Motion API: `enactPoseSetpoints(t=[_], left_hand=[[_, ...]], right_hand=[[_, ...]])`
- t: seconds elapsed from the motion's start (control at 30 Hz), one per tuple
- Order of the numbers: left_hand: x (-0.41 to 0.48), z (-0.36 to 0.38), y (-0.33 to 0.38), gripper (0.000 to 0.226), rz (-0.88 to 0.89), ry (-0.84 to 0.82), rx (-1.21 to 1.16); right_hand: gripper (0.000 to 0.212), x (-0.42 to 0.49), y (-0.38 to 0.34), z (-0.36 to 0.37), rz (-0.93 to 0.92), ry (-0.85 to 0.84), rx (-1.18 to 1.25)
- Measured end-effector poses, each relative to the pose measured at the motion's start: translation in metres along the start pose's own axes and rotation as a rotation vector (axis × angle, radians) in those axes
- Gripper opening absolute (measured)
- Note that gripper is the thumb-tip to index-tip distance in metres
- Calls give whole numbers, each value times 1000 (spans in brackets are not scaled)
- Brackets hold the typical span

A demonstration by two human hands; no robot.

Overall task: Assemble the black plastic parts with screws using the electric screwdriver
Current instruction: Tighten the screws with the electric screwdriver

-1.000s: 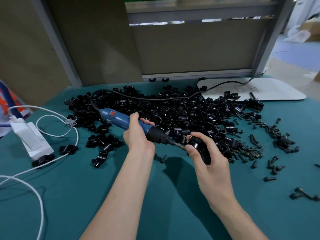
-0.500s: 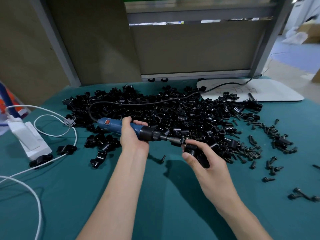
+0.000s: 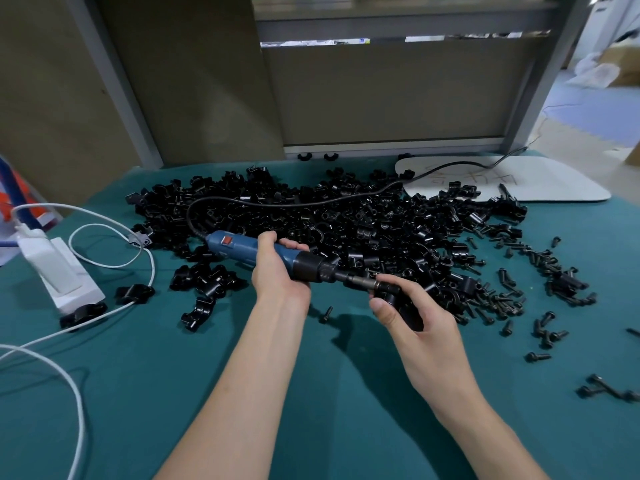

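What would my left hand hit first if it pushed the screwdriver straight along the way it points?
The left hand aims the electric screwdriver right, and its bit already seems to meet the black plastic part held in the right hand. Depth is unclear.

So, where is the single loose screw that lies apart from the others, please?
The loose screw lies on the green cloth in the head view, between the two forearms, just below the electric screwdriver and left of the right hand.
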State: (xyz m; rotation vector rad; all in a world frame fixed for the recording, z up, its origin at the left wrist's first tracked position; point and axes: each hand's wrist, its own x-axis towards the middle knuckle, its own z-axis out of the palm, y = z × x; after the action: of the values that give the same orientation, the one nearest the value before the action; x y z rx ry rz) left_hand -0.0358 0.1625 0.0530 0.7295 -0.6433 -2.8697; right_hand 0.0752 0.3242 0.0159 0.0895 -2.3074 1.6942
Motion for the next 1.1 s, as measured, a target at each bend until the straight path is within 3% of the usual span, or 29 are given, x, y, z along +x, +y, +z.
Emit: enactPoseSetpoints(t=[0.4, 1.1], left_hand=[[-3, -3, -3, 16, -7, 24, 38], [0, -4, -3, 16, 11, 19, 25]], right_hand=[[40, -3, 3, -1, 23, -22, -67], [31, 0, 3, -1, 65, -21, 70]])
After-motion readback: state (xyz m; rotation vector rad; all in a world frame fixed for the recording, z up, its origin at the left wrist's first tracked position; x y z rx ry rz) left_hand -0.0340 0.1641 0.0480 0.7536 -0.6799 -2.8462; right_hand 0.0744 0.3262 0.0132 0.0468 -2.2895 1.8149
